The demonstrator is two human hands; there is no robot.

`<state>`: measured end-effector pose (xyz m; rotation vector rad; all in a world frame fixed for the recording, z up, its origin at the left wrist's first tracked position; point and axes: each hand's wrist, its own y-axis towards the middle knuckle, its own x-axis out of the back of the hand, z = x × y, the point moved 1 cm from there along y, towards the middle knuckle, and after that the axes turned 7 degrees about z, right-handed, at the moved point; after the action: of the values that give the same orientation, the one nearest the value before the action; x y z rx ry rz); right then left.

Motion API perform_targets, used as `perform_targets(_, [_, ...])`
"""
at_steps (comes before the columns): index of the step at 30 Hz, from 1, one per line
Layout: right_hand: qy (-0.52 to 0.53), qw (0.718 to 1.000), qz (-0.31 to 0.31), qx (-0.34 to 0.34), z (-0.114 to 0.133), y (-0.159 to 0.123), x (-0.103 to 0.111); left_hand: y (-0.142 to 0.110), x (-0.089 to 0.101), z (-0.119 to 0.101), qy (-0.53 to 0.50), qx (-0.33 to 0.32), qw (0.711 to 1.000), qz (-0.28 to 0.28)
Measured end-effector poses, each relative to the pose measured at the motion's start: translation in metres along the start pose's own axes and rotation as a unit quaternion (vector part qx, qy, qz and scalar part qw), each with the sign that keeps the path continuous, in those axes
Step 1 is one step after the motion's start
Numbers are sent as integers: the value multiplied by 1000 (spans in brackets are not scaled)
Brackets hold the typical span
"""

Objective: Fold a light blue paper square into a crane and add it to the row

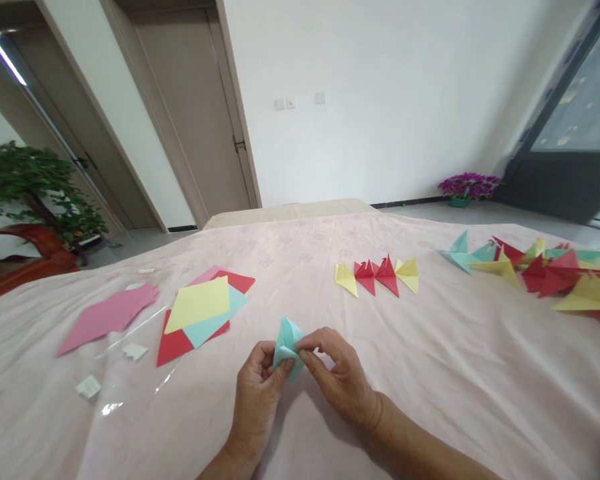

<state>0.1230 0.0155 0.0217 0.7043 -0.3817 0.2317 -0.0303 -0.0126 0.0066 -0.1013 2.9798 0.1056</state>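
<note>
A partly folded light-blue origami paper (289, 331) is held up just above the pink cloth, its layers spread at the top. My left hand (260, 380) is closed on its left and lower side, thumb across the front. From the right, my right hand (340, 377) pinches the paper's edge between thumb and forefinger. Beyond the hands to the right, a short row of yellow and red folded paper cranes (377, 275) rests on the cloth. To the left lies a fanned stack of red, yellow and blue paper squares (200, 307).
Pink sheets (107, 317) lie at left near clear plastic film (145, 333) and small white labels (89, 387). Many coloured folded cranes (550, 270) are heaped at far right. The patterned cloth (430, 387) is wrinkled. A wooden chair (30, 263) stands left.
</note>
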Motion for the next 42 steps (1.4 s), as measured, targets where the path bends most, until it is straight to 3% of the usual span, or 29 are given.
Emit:
perform_targets(6, [108, 985, -26, -133, -7, 0, -5, 1, 5, -4, 25, -11, 999, 23])
perform_targets(11, [198, 957, 19, -213, -8, 1, -7, 2, 7, -8, 41, -23, 998, 38])
perform_targets(17, [211, 953, -2, -219, -7, 1, -6, 4, 7, -6, 35, -21, 997, 61])
perform_targets(29, [164, 958, 36, -232, -2, 4, -3, 4, 7, -3, 54, -43, 994, 79])
perform_targets(36, [32, 979, 14, -201, -3, 2, -2, 0, 5, 3, 38, -48, 993, 98])
perform_targets(42, [-10, 981, 27, -190, -4, 0, -3, -1, -1, -2, 64, -16, 996, 63])
